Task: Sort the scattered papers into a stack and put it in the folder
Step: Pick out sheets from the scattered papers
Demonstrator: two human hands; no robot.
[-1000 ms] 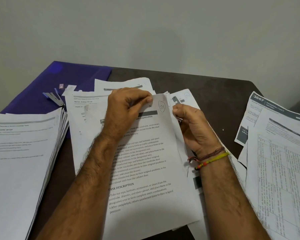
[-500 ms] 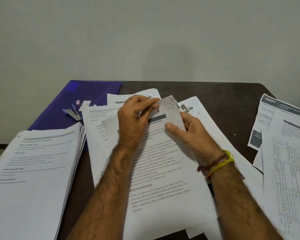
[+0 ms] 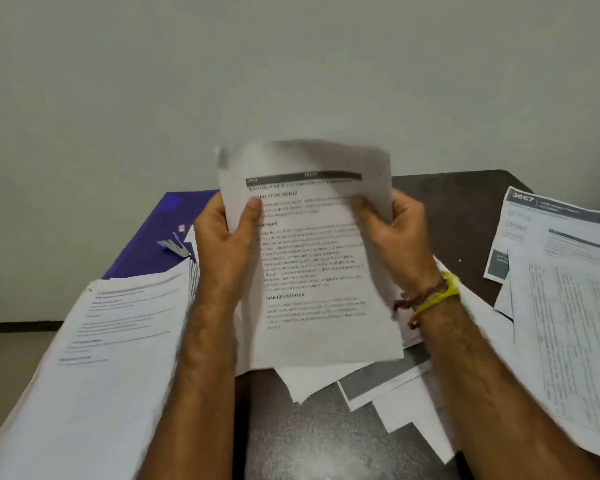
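Pale wall rises behind a dark tabletop (image 3: 447,199) strewn with papers. Both hands hold one printed sheet (image 3: 312,265) up above the tabletop: the left hand (image 3: 222,244) pinches its left edge, thumb on the front, and the right hand (image 3: 392,230) clamps its right edge the same way. Left of the sheet lies a thick stack (image 3: 94,362); behind that stack, a purple folder (image 3: 153,237). Loose papers (image 3: 388,393) lie under the sheet, with more papers (image 3: 568,289) to its right.

Printed sheet (image 3: 312,258) held upright above table; purple folder (image 3: 153,237) far-left.
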